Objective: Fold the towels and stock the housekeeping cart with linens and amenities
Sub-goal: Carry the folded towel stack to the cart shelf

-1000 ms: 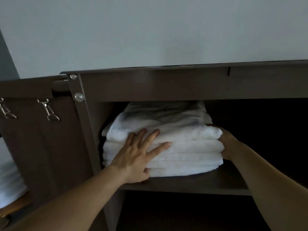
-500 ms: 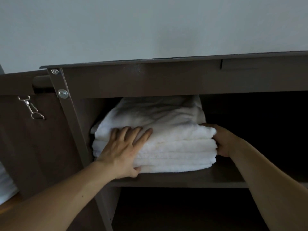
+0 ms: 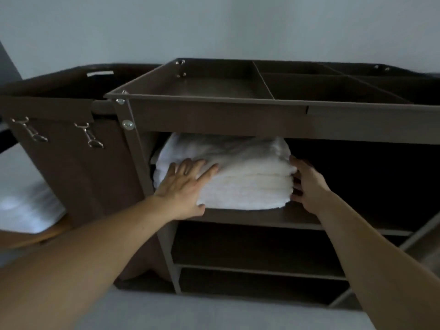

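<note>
White folded towels [image 3: 247,186] lie stacked on the upper shelf [image 3: 300,219] of a brown cart [image 3: 238,120], at its left end, just under the divided top tray [image 3: 202,97]. Left hand [image 3: 183,186] — fingers straight and spread — presses flat on the stack's front. Right hand [image 3: 308,186] touches the stack's right end, thumb up; whether its fingers grip cannot be told. Brown bag [image 3: 78,177] hangs at the cart's left.

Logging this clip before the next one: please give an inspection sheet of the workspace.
Surface: cart shelf bears the towels.
Job's things: folded white towels stacked at the shelf's left end.
Clutter: nothing seen.
Grippers: left hand flat on the stack's front; right hand against its right end, grip unclear.
Cables: nothing seen.
Surroundings: divided top tray, brown bag with two metal clips, plain wall.
</note>
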